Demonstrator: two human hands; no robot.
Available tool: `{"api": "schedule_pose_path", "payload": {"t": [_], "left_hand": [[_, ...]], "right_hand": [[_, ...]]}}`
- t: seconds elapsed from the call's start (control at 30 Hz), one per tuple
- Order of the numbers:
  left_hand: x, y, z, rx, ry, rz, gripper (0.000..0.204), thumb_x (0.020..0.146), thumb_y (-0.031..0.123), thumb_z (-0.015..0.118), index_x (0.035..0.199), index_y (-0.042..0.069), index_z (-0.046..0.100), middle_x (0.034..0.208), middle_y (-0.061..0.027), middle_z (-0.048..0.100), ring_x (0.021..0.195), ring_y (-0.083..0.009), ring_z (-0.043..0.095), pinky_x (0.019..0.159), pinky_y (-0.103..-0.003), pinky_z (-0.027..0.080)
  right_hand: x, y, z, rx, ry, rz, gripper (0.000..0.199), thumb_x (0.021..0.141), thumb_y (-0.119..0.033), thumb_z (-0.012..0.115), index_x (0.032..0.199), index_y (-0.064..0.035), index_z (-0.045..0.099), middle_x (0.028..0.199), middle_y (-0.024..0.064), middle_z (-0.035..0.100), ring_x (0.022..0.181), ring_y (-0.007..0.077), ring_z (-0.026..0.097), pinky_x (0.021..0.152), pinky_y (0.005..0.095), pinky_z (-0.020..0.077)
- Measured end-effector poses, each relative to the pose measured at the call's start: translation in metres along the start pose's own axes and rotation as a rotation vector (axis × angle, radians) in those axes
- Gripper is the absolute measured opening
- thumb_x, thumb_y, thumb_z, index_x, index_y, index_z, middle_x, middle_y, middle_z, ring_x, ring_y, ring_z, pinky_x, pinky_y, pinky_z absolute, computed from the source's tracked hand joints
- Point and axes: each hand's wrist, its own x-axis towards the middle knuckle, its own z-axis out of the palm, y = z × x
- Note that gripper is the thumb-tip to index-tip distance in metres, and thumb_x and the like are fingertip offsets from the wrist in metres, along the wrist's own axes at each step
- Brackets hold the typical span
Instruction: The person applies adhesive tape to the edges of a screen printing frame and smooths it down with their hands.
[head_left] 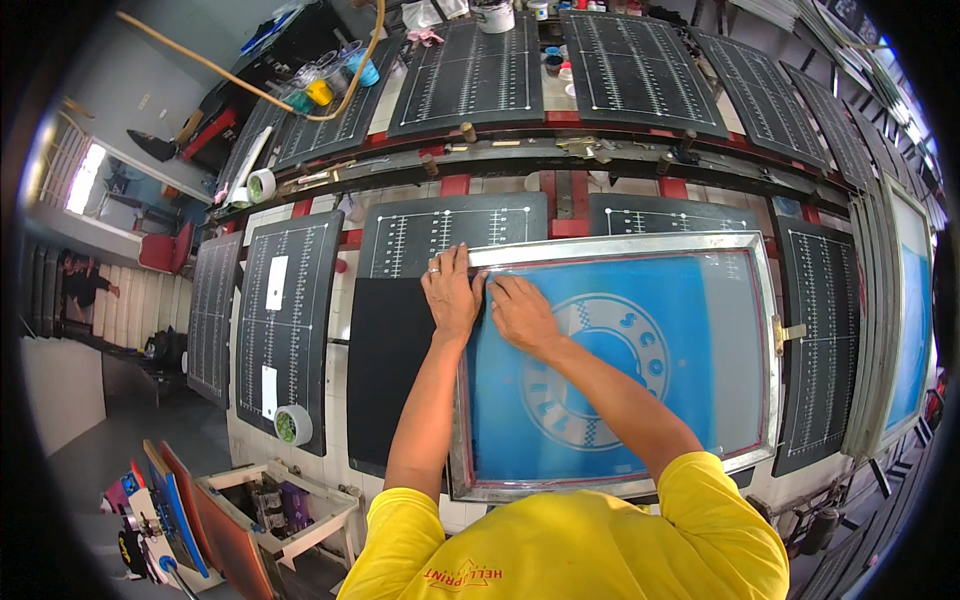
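Observation:
A screen-printing frame [612,244] lies in front of me, with a metal rim and blue-coated mesh [690,350] that bears a pale round design. My left hand [452,300] rests over the frame's upper left corner, its fingers stretched out and a ring on one of them. Close beside it, my right hand [524,318] is at the mesh's upper left, fingertips drawn together against it. Whatever may be between those fingertips is too small to make out. Black fabric [385,370] lies on a board, partly under the frame's left side.
Dark printing boards with white scale marks [285,330] stand in rows around me. A roll of tape [292,425] sits on the left board. More frames [905,320] lean at the right. Cups of ink [320,92] stand at the back left, near a hanging hose [240,80].

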Motion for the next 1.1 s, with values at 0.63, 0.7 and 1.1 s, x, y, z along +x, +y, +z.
{"api": "schedule_pose_path", "payload": {"t": [0.63, 0.7, 1.1], "left_hand": [[0.013, 0.000, 0.001, -0.037, -0.002, -0.048, 0.045, 0.075, 0.026, 0.081, 0.115, 0.010, 0.068, 0.110, -0.0072, 0.060, 0.099, -0.0335, 0.051, 0.082, -0.047, 0.048], [0.014, 0.000, 0.002, -0.038, 0.000, -0.046, 0.045, 0.075, 0.026, 0.080, 0.116, 0.011, 0.068, 0.111, -0.0071, 0.059, 0.099, -0.0335, 0.051, 0.082, -0.047, 0.048], [0.012, 0.009, 0.001, -0.018, -0.052, -0.086, 0.044, 0.081, 0.026, 0.077, 0.118, 0.008, 0.063, 0.113, -0.0088, 0.054, 0.106, -0.0341, 0.049, 0.086, -0.048, 0.046]], "right_hand": [[-0.068, 0.147, -0.129, -0.289, 0.334, 0.220, 0.020, 0.085, -0.011, 0.059, 0.099, 0.0011, 0.066, 0.102, 0.0178, 0.066, 0.099, 0.0355, 0.060, 0.090, 0.0460, 0.0474], [-0.083, 0.175, -0.147, -0.407, 0.465, 0.249, 0.017, 0.086, -0.011, 0.058, 0.096, 0.0007, 0.065, 0.098, 0.0179, 0.065, 0.096, 0.0361, 0.060, 0.087, 0.0466, 0.0478], [-0.108, 0.165, -0.163, -0.431, 0.256, 0.330, 0.021, 0.086, -0.012, 0.058, 0.100, -0.0007, 0.068, 0.108, 0.0181, 0.066, 0.103, 0.0371, 0.061, 0.092, 0.0472, 0.0474]]}}
